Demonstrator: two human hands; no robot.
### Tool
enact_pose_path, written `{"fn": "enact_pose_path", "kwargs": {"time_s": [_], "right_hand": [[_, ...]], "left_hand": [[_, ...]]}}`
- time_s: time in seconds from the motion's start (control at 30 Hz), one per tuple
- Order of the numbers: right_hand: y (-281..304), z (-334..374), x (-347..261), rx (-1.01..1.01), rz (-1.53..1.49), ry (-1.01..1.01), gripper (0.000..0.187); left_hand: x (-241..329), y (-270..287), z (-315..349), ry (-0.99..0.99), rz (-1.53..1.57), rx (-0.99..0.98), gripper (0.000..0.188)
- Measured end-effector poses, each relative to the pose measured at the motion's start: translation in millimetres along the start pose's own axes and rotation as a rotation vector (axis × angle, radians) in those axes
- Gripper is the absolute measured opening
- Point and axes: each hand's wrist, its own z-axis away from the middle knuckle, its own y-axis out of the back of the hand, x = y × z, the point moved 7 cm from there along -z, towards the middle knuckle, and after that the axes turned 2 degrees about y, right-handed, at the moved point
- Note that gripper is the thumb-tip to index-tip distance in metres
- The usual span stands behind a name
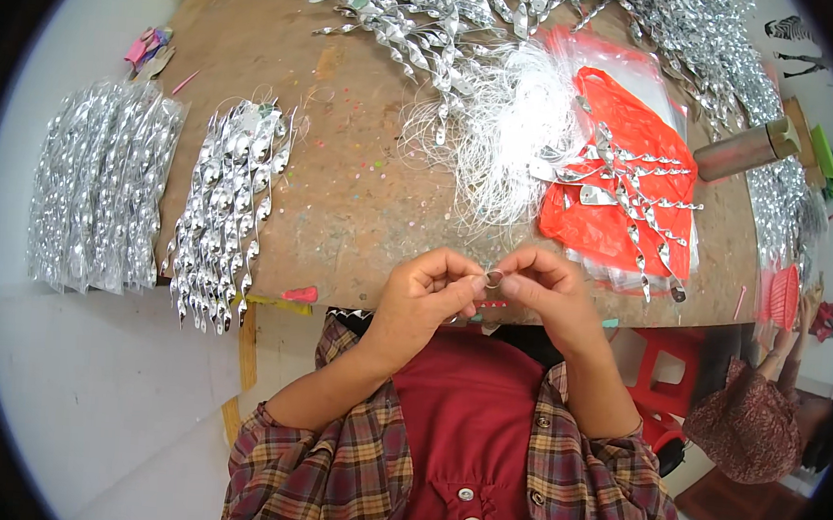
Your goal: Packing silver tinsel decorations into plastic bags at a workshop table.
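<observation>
My left hand (426, 297) and my right hand (559, 302) meet in front of my chest at the table's near edge. Between their pinched fingertips is a small thin ring (494, 278), pale or metallic; its exact kind is too small to make out. Just beyond the hands lies a tangled heap of white string (515, 123). To its right, several twisted silver spiral strips (622, 182) rest on a red plastic bag (572, 212). A bundle of similar silver spirals (230, 182) lies left of my hands, its ends hanging over the edge.
Bagged silver spirals (102, 184) lie at the far left. More spirals (431, 23) heap along the table's back. A metal flask (743, 151) lies at the right. Another person (750, 423) works there beside a red stool (666, 356). A small red piece (300, 294) sits on the near edge.
</observation>
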Motion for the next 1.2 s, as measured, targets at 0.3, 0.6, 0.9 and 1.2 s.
{"fn": "enact_pose_path", "kwargs": {"time_s": [0.3,0.6,0.9,1.2], "right_hand": [[-4,-2,-28,-0.060,0.427,0.244,0.015],[0,0,-31,-0.029,0.464,0.329,0.012],[2,2,-32,0.016,0.463,0.347,0.012],[4,2,-28,0.029,0.455,0.338,0.011]], "left_hand": [[7,-4,2,-0.155,-0.105,-0.026,0.010],[-1,-1,-1,-0.084,-0.008,-0.036,0.013],[-8,-3,-4,0.017,0.029,-0.034,0.015],[-12,-3,-7,0.064,0.104,-0.052,0.012]]}}
